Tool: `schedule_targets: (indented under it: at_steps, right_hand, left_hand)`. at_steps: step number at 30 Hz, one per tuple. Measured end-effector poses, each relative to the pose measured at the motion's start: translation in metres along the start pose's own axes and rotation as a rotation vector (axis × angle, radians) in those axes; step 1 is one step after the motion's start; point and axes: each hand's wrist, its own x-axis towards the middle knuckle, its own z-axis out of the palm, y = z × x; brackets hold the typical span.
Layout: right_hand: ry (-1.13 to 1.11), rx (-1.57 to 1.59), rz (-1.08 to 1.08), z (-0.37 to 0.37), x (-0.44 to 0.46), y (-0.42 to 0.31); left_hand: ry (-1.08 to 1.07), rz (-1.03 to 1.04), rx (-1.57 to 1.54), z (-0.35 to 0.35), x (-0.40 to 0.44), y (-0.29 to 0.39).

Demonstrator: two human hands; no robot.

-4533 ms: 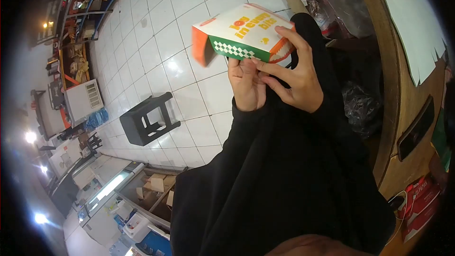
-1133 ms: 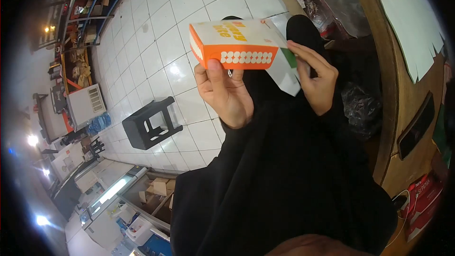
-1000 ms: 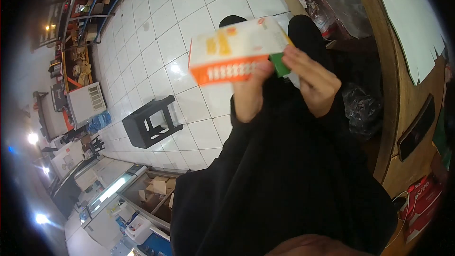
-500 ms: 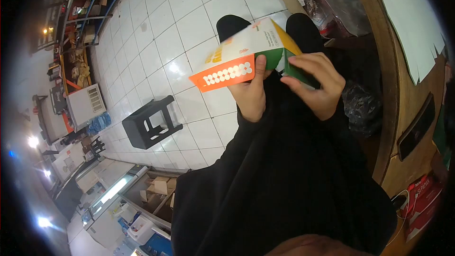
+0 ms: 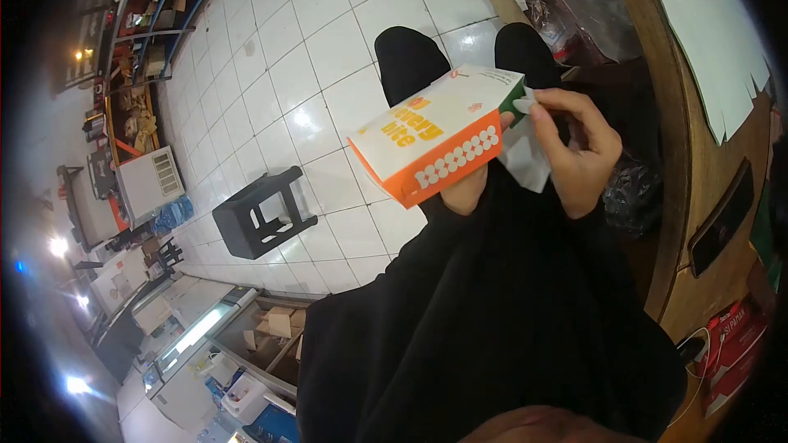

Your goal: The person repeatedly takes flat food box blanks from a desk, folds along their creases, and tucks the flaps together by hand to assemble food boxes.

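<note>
A cardboard food box (image 5: 427, 119) is held up above my lap, tilted, with a white printed top, yellow lettering and an orange side with white dots. My left hand (image 5: 466, 190) supports it from underneath; most of its fingers are hidden behind the box. At the green right end, my right hand (image 5: 577, 143) pinches a pale flap (image 5: 525, 156) between thumb and index finger. The flap hangs outward and down from the box end, showing its whitish side. My legs, in black clothing, lie below the box.
A black plastic stool (image 5: 258, 212) lies on its side on the tiled floor. To the right, a wooden table (image 5: 706, 246) bears white paper sheets (image 5: 718, 49), a phone (image 5: 721, 217) and a red packet (image 5: 735, 353). Plastic bags (image 5: 603, 16) lie beside it; shelves (image 5: 156, 25) stand far left.
The box has turned so its top and orange side face me more, and it has shifted slightly right. The end flap now hangs out, and my left hand has gone under the box.
</note>
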Motion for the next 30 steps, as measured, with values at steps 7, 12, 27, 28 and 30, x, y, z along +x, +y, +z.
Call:
schedule_targets:
  at_steps: [7,12,27,28,30]
  right_hand:
    - [-0.125,0.056,0.142,-0.002,0.000,-0.005]
    - [-0.033,0.109,0.114,0.003,-0.003,-0.002]
    - [-0.394,-0.376,-0.226,0.011,0.006,0.008]
    - [-0.431,-0.449,-0.259,0.013,0.004,0.013]
    - [-0.446,-0.395,-0.283,0.015,0.003,0.023]
  left_hand:
    - [-0.021,-0.378,-0.344,-0.005,0.003,-0.001]
    - [-0.033,-0.183,-0.394,-0.005,0.005,0.003]
    - [0.017,-0.305,-0.634,-0.012,0.009,0.008]
    - [0.017,-0.306,-0.635,-0.012,0.010,0.009]
    - [0.134,-0.467,-0.634,-0.012,0.012,0.013]
